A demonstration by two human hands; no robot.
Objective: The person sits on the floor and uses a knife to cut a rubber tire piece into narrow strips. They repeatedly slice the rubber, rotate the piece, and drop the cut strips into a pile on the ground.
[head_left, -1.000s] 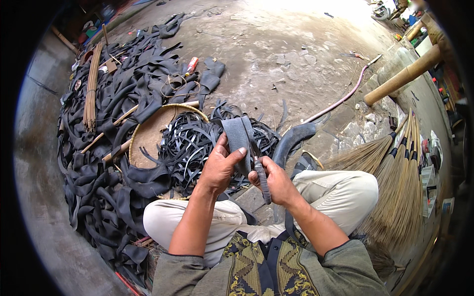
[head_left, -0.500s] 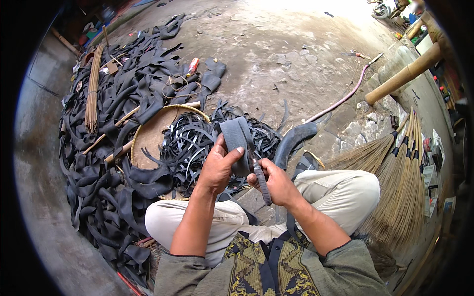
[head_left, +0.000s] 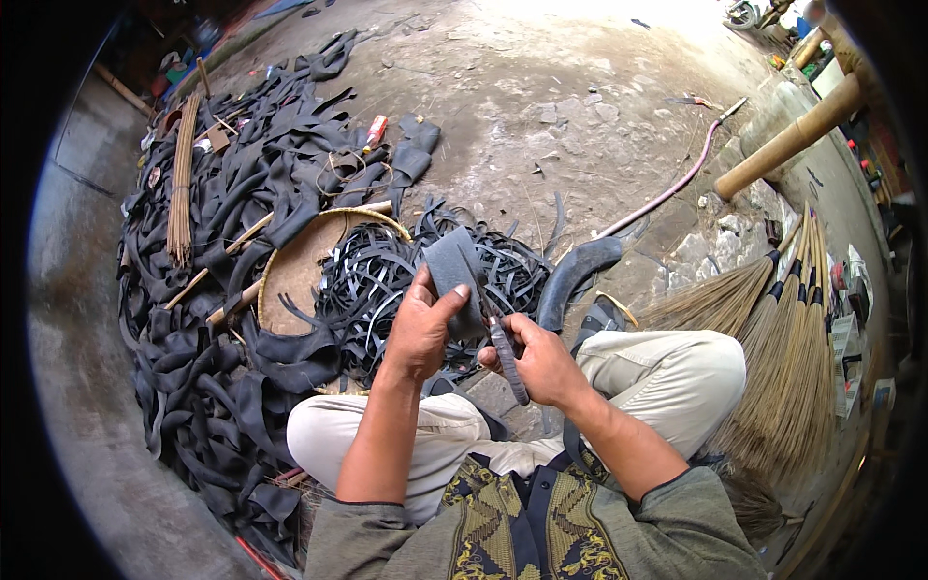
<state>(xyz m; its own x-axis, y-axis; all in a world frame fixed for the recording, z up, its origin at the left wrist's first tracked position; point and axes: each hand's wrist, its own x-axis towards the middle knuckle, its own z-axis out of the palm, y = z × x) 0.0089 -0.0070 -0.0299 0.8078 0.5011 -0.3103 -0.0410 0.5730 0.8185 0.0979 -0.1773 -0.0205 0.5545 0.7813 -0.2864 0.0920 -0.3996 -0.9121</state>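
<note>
My left hand (head_left: 422, 329) grips a flat piece of dark grey rubber (head_left: 450, 263), thumb pressed on its face, holding it upright in front of me. My right hand (head_left: 543, 360) is closed on the handle of a cutting tool (head_left: 506, 354), whose blade meets the lower right edge of the rubber piece. Just beyond the hands lies a heap of thin black rubber strips (head_left: 387, 280), partly on a round woven tray (head_left: 302, 266). I sit cross-legged in light trousers.
A large pile of black rubber tube scraps (head_left: 213, 319) covers the ground at left, with a bundle of thin sticks (head_left: 181, 184) on it. Brooms (head_left: 783, 358) lie at right. A curved rubber tube (head_left: 572, 275), a pink hose (head_left: 677, 184) and a bamboo pole (head_left: 788, 145) are ahead on the concrete.
The hands stay in nearly the same place; the rubber piece has shifted slightly in my left hand as the tool works along its edge.
</note>
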